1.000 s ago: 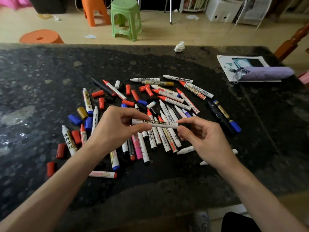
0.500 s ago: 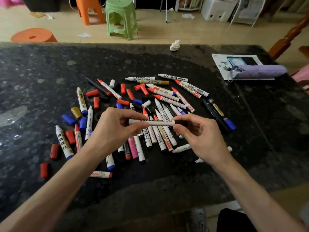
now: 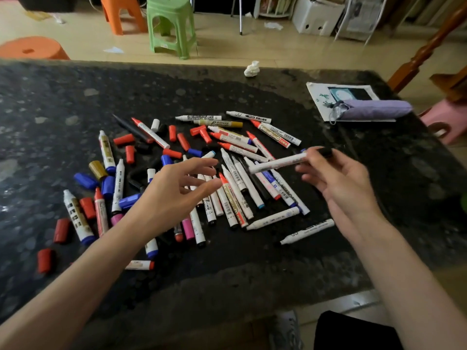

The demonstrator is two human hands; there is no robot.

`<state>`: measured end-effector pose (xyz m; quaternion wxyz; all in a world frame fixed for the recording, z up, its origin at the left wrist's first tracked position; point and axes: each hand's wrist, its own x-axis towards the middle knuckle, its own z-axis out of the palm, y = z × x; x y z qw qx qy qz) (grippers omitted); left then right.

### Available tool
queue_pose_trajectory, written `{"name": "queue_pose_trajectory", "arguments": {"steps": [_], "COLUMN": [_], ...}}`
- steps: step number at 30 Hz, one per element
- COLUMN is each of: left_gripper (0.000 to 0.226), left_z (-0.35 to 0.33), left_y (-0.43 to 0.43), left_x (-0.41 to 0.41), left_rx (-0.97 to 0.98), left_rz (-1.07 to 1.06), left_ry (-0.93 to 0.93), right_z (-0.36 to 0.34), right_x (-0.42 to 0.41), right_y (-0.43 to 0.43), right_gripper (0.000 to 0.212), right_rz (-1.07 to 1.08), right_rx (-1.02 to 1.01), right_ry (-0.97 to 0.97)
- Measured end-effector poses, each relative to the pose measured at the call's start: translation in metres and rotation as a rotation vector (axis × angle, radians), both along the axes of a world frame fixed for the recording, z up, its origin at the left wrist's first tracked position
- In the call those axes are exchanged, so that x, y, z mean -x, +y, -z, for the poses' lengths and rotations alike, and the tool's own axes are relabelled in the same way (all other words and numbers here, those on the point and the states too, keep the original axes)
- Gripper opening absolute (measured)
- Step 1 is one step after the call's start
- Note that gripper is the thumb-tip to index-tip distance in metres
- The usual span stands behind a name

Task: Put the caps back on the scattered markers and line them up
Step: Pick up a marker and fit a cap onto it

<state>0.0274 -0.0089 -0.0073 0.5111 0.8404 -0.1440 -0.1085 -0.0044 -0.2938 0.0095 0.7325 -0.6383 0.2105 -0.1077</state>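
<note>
Several uncapped markers [image 3: 235, 183] lie in a loose pile on the black stone table [image 3: 227, 92], mixed with loose red caps [image 3: 123, 139] and blue caps [image 3: 86, 180]. My right hand [image 3: 336, 183] pinches a white marker with a black cap [image 3: 278, 163] by its capped end, holding it above the right side of the pile. My left hand [image 3: 177, 195] hovers over the pile's middle with fingers spread and holds nothing. Two white markers [image 3: 307, 231] lie apart at the pile's near right.
A purple pouch [image 3: 374, 110] lies on a printed sheet [image 3: 321, 97] at the table's far right. A crumpled tissue [image 3: 252, 69] sits near the far edge. Green [image 3: 171, 24] and orange stools [image 3: 32, 48] stand on the floor beyond.
My left hand has let go of the white marker and opened. My right hand has carried the capped marker to the right, above the pile's right side.
</note>
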Motion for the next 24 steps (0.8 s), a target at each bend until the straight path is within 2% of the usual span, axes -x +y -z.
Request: {"name": "queue_pose_trajectory", "arguments": {"steps": [4,7,10,15,17,20,22,24], "left_gripper": [0.044,0.035,0.03,0.026,0.025,0.023,0.022,0.023], "left_z": [0.001,0.002,0.002,0.004,0.006,0.007,0.007,0.007], "left_y": [-0.004,-0.009,-0.013,-0.018,-0.018,-0.016,-0.012,-0.007], "left_x": [0.001,0.001,0.002,0.002,0.001,0.0,-0.002,-0.004], "left_rx": [0.015,0.017,0.031,0.011,0.013,0.01,0.005,0.006], "left_rz": [0.001,0.023,0.019,0.023,0.02,0.009,-0.003,-0.029], "left_ry": [0.014,0.008,0.003,-0.02,-0.018,-0.025,-0.032,-0.045], "right_z": [0.005,0.019,0.037,0.049,0.052,0.049,0.039,0.029], "right_x": [-0.008,-0.007,-0.002,0.004,0.005,0.011,0.019,0.03], "right_y": [-0.029,-0.04,-0.044,-0.038,-0.036,-0.039,-0.043,-0.044], "right_gripper": [0.011,0.009,0.01,0.017,0.02,0.02,0.015,0.02], "right_rz": [0.271,0.35,0.235,-0.011,-0.08,-0.149,-0.302,-0.556], "right_rx": [0.226,0.392,0.647,1.211,1.352,1.402,1.267,1.095], "right_ry": [0.002,0.057,0.154,0.28,0.305,0.268,0.176,0.19]}}
